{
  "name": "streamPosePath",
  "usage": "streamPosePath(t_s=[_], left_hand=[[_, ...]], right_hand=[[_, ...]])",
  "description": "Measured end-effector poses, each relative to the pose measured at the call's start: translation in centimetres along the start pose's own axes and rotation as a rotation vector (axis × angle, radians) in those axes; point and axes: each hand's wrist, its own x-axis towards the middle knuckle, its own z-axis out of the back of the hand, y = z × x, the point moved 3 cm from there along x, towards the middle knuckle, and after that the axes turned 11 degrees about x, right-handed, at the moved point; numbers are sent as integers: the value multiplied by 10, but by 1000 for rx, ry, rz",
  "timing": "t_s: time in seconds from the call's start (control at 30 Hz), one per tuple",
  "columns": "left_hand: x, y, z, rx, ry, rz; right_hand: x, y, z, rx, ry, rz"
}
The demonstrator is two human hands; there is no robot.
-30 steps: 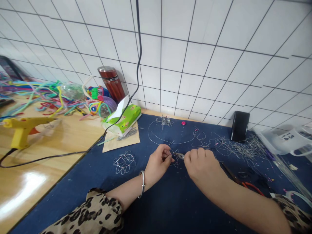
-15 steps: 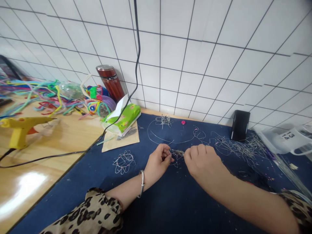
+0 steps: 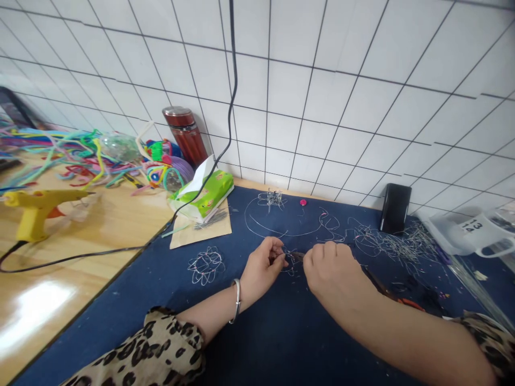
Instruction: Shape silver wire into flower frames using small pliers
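My left hand [image 3: 267,264], wearing a silver bangle, is closed with thumb and fingertips pinching a small looped piece of thin silver wire [image 3: 290,270]. My right hand [image 3: 333,268] is wrapped round a tool that looks like pliers [image 3: 298,256]. Only its dark, narrow jaws show, pointing left and meeting the wire by my left fingertips; its handles are hidden in my fist. To the left of my left hand, a flower-shaped wire ring [image 3: 206,265] lies on the dark blue mat [image 3: 257,343].
A wire crown-like piece [image 3: 275,198] and a pink round bead [image 3: 303,202] lie at the back. Tangled wire [image 3: 396,241], a black box-like device [image 3: 395,208] and a clear container [image 3: 475,233] are right. Left are a tissue pack [image 3: 209,198] and a yellow glue gun [image 3: 40,206].
The view has shifted slightly. The jaws in my right hand have turned a little at the wire, and orange handles now show beyond my right forearm. My left hand keeps its pinch.
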Motion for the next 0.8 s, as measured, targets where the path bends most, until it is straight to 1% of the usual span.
streamPosePath(t_s=[0.13, 0.27, 0.37, 0.5, 0.63, 0.8], left_hand=[[-1, -1, 1, -6, 2, -11], [-1, 0, 0, 5, 5, -9], [-1, 0, 0, 5, 6, -3], [-1, 0, 1, 19, -1, -4], [-2, -1, 1, 38, 16, -19], [-3, -2, 1, 50, 29, -27]], right_hand=[[0, 1, 2, -8, 16, 2], [-3, 0, 11, -13, 16, -1], [-5, 0, 14, -10, 39, -11], [-5, 1, 10, 1, 70, -23], [-2, 3, 7, 11, 79, -32], [2, 5, 9, 27, 182, -17]])
